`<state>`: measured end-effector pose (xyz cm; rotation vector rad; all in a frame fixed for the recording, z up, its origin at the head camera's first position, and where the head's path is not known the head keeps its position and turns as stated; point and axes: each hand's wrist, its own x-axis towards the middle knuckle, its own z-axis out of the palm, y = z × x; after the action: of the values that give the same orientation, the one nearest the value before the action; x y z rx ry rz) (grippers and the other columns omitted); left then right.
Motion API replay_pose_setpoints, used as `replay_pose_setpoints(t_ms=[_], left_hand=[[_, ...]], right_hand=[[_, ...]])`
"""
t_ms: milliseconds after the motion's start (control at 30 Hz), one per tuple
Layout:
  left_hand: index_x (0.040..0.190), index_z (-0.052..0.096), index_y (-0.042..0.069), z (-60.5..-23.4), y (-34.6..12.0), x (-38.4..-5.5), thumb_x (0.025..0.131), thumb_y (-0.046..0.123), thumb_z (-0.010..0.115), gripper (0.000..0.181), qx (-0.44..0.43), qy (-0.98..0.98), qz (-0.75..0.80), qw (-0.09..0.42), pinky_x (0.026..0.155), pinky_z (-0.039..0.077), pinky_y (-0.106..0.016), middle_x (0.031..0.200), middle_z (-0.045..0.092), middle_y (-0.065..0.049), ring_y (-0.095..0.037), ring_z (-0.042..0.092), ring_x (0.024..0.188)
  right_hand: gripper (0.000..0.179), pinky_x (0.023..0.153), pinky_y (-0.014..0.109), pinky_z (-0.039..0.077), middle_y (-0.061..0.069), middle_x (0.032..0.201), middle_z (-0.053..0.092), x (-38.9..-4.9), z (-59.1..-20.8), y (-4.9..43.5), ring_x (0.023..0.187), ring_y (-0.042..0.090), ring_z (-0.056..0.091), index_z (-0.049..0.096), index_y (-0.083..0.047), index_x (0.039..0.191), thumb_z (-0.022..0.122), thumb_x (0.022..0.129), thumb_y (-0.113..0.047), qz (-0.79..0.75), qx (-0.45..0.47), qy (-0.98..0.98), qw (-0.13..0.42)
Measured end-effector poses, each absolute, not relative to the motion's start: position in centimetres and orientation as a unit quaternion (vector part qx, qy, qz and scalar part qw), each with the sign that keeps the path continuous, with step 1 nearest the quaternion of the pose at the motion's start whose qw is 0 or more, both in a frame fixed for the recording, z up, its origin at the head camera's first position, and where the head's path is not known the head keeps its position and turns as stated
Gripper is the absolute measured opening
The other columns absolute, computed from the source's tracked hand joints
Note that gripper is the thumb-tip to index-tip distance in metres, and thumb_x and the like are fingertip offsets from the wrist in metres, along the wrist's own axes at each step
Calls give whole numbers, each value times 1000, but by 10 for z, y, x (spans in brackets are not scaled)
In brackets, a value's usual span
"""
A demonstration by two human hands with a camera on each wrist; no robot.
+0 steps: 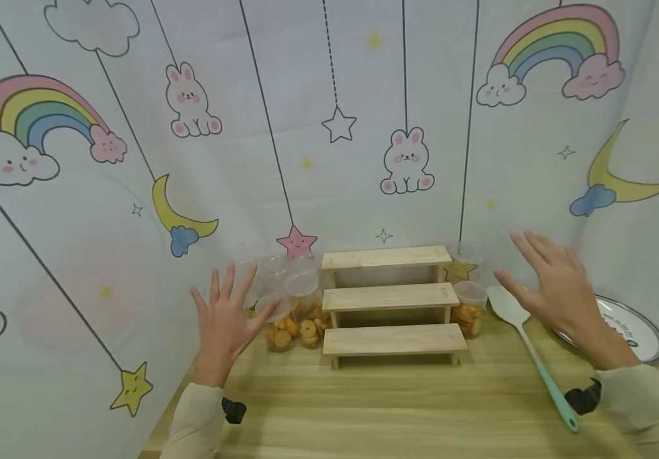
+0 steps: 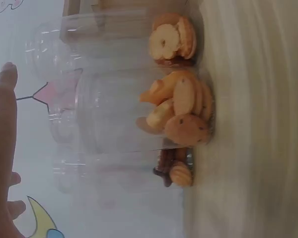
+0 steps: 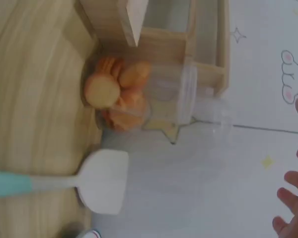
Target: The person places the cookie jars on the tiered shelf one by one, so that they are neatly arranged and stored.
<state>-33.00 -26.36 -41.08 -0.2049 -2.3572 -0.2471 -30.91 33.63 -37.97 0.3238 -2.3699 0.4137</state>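
Note:
My left hand (image 1: pixel 222 322) is raised with fingers spread, holding nothing, in front of clear jars at the left of the wooden stand. In the left wrist view, a jar of cookies (image 2: pixel 186 101) is nearest, with further jars on both sides of it. My right hand (image 1: pixel 559 287), also raised and bare, has its fingers extended above the spatula (image 1: pixel 510 309) and the plate (image 1: pixel 647 331). A clear jar with cookies (image 1: pixel 468 319) stands by the stand's right side. The right wrist view shows the spatula's white blade (image 3: pixel 104 181) beside that jar.
A three-step wooden stand (image 1: pixel 392 341) is at the back middle of the wood-grain table (image 1: pixel 386 408). Behind it hangs a white cloth (image 1: pixel 352 204) printed with rabbits, stars and rainbows. The spatula's green handle (image 1: pixel 559 398) points toward the front right.

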Motion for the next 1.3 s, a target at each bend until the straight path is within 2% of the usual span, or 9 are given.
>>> replay_pose_setpoints(t_ms=[67,133,300,400,533,700,867,967,1300], left_hand=[[167,44,33,-422,-262,-328,89,70,75,92,-77,-915,-117,378,120,13,-90,171,42,-23,-57,36,156],[167,45,30,-435,-260,-326,89,65,78,91,-72,-910,-139,383,121,23,-85,169,44,-23,-55,41,154],[161,53,15,-468,-251,-327,94,52,82,81,-67,-893,-226,384,109,52,-71,159,55,-25,-51,58,140],[153,59,8,-483,-243,-331,97,44,82,70,-64,-879,-281,380,99,60,-65,148,63,-23,-48,65,130],[143,65,3,-495,-234,-338,95,34,87,61,-64,-857,-326,395,89,64,-57,139,66,-22,-44,69,123],[143,62,2,-504,-228,-343,88,27,93,68,-60,-845,-373,378,85,66,-52,136,66,-23,-42,70,115],[152,54,11,-504,-229,-346,88,33,94,78,-38,-847,-412,333,88,67,-53,146,64,-21,-40,71,117],[156,47,12,-501,-230,-347,88,33,93,84,-27,-839,-448,310,92,65,-56,151,61,-20,-42,69,124],[163,33,-1,-511,-225,-337,96,34,85,92,27,-847,-481,227,113,52,-62,152,57,-30,-48,59,138]], right_hand=[[69,120,72,36,23,160,56,-305,-391,327,144,49,52,53,-16,161,77,100,-36,196,146,-889,387],[54,105,53,54,22,143,69,-302,-405,315,125,42,64,65,-10,149,79,98,-21,236,164,-865,411],[28,76,5,53,14,111,79,-296,-444,281,90,8,71,76,-2,124,78,95,-1,330,176,-845,381],[22,74,4,54,13,106,81,-294,-467,267,89,-5,69,77,-1,119,78,97,-3,368,157,-855,331],[19,73,8,56,14,107,82,-293,-488,259,90,-6,68,78,-2,117,78,100,-9,400,107,-864,286],[17,73,8,56,15,103,81,-291,-500,261,86,-8,68,78,-3,113,79,99,-13,435,59,-863,248],[39,77,13,58,16,113,80,-289,-505,266,88,-7,69,75,0,129,76,104,-31,514,8,-845,150],[51,78,18,62,5,111,82,-291,-505,269,88,-4,72,70,2,139,75,104,-35,576,-16,-812,98],[57,83,21,64,-2,116,82,-296,-514,263,90,-1,75,61,11,146,75,105,-27,649,-27,-758,54]])
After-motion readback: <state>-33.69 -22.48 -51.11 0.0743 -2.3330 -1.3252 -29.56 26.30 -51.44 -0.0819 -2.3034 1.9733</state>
